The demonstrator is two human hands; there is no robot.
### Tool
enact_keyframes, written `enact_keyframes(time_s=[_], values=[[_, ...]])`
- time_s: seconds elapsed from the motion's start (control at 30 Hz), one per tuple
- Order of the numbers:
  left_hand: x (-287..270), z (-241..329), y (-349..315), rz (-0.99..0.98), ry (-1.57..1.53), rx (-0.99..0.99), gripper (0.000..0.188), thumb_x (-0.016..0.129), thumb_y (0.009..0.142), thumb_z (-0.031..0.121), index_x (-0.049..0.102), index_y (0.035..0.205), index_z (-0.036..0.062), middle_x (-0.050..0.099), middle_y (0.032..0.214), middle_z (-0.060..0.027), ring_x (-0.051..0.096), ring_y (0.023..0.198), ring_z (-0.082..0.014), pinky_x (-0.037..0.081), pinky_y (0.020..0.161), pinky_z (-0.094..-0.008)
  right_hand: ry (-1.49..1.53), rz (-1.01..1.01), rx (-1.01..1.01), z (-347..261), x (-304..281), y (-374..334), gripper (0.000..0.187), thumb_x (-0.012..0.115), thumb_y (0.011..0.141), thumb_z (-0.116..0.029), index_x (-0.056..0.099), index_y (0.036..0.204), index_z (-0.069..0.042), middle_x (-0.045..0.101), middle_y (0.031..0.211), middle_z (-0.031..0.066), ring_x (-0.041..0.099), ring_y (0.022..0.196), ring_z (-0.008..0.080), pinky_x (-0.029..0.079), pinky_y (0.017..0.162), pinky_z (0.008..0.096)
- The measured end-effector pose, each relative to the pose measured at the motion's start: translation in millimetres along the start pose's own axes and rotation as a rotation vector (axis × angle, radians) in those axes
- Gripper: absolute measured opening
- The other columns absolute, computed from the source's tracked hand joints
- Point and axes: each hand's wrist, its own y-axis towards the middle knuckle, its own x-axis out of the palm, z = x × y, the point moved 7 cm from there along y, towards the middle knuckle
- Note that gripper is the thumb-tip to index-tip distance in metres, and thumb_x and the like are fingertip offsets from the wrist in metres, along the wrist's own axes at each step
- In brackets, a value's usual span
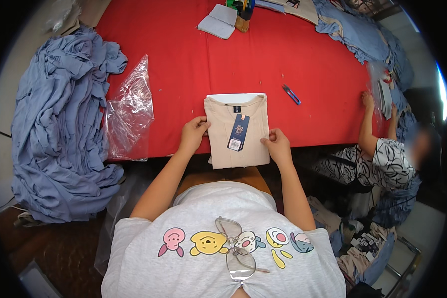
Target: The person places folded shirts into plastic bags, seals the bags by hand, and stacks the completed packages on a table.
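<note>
A folded beige shirt (218, 144) lies at the near edge of the red-covered table, its lower end jutting past that edge. On its front rests a dark blue hang tag (239, 130) with a white label. A strip of white board (241, 97) shows behind the neckline. My left hand (195, 133) pinches the shirt's left side near the shoulder. With thumb and fingers, my right hand (277, 146) grips its right side lower down. The fingertips behind the fabric are partly hidden.
Clear plastic bags (129, 116) lie left, beside a large heap of blue garments (64, 119). Blue thread snips (291, 94) and an open notebook (219, 22) are farther back. At right, a co-worker's hand (367, 99) is near a plastic-wrapped stack (384, 97); more garments (362, 42) line the far right.
</note>
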Motion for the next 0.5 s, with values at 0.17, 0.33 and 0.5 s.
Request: enact_keyframes(time_s=[0.17, 0.33, 0.5], values=[[10, -2, 15, 0.021, 0.053, -0.045, 0.024, 0.073, 0.105, 0.015, 0.071, 0.119, -0.0048, 0.076, 0.1, -0.0077, 0.072, 0.088, -0.0126, 0.06, 0.077, -0.0299, 0.108, -0.102, 0.166, 32, 2, 0, 0.038, 0.083, 0.09, -0.006, 0.064, 0.122, 0.003, 0.068, 0.09, 0.0069, 0.07, 0.082, 0.017, 0.06, 0.071, 0.0338], [-6, 3, -37, 0.196, 0.329, 0.027, 0.038, 0.086, 0.095, 0.027, 0.07, 0.11, -0.0031, 0.073, 0.091, -0.0101, 0.069, 0.084, -0.0159, 0.057, 0.077, -0.0325, 0.276, -0.004, 0.213, 22, -15, -1, 0.03, 0.085, 0.092, -0.013, 0.068, 0.11, 0.003, 0.071, 0.085, 0.0077, 0.065, 0.072, 0.0133, 0.054, 0.067, 0.0294], [10, -37, -112, -0.074, 0.059, -0.383, 0.035, 0.084, 0.098, 0.023, 0.07, 0.119, -0.0018, 0.075, 0.102, -0.0083, 0.07, 0.089, -0.015, 0.056, 0.08, -0.0288, 0.181, -0.091, 0.242, 44, -2, -6, 0.027, 0.084, 0.095, -0.022, 0.072, 0.097, 0.002, 0.068, 0.079, 0.0049, 0.06, 0.07, 0.0118, 0.048, 0.063, 0.0292]])
